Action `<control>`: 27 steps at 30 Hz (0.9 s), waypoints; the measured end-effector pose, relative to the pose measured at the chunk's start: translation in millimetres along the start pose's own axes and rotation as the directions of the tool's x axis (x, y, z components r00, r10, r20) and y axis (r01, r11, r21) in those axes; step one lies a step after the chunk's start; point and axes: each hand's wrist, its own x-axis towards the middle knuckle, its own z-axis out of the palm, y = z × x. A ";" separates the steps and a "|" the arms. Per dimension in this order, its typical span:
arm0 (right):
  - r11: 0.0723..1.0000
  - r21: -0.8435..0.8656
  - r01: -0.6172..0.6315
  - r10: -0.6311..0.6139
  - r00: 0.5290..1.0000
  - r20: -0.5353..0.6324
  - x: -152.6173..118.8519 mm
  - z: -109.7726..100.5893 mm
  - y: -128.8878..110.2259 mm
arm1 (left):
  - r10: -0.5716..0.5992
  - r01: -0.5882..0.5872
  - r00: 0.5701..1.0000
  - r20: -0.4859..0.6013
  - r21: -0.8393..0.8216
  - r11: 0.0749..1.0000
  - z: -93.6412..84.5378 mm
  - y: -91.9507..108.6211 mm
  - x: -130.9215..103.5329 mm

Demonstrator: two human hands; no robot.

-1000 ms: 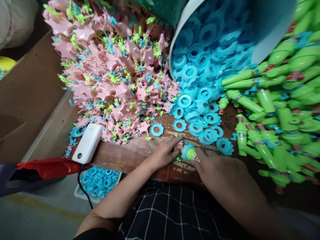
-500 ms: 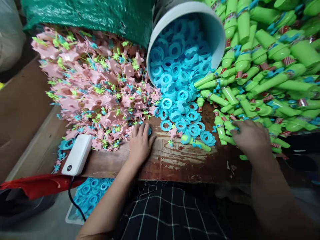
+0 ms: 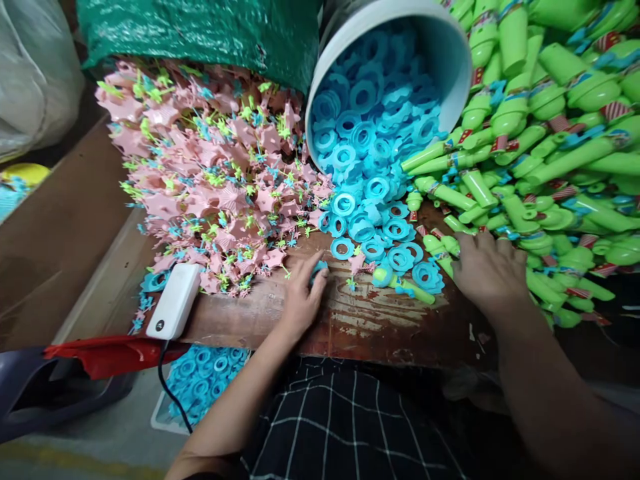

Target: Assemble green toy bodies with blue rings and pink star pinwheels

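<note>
My left hand rests near the table's front edge, its fingers wrapped round a small blue piece that shows between thumb and forefinger. At the near edge of the green cup-like parts, my right hand lies with fingers apart, touching them and gripping nothing visible. Blue scalloped rings spill from a tipped white bucket between the hands. A green piece with a round end and a small pink star piece lie on the table in front of the rings.
A pile of pink star-shaped pieces comes out of a green sack at the left. A white power bank with a black cable lies at the front left. Below the table is a bin of blue rings.
My left hand has moved right, away from the pink pile, with the blue piece. My right hand has shifted slightly left and up against the green parts. The view has turned a little left.
</note>
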 end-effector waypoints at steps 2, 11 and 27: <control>0.999 0.047 -0.022 0.021 1.000 0.016 1.2 3.5 2.3 | 0.013 -0.022 0.997 0.082 0.101 0.995 8.9 -3.9 -3.7; 0.985 0.172 -0.024 0.057 0.980 -0.189 7.9 5.9 -3.2 | -0.328 0.365 0.930 0.166 -0.521 0.771 13.0 12.1 -1.0; 0.072 0.994 -0.079 -0.334 0.937 0.099 -110.3 27.7 -115.3 | -0.319 0.446 0.887 0.335 -0.801 0.399 21.9 64.1 -16.4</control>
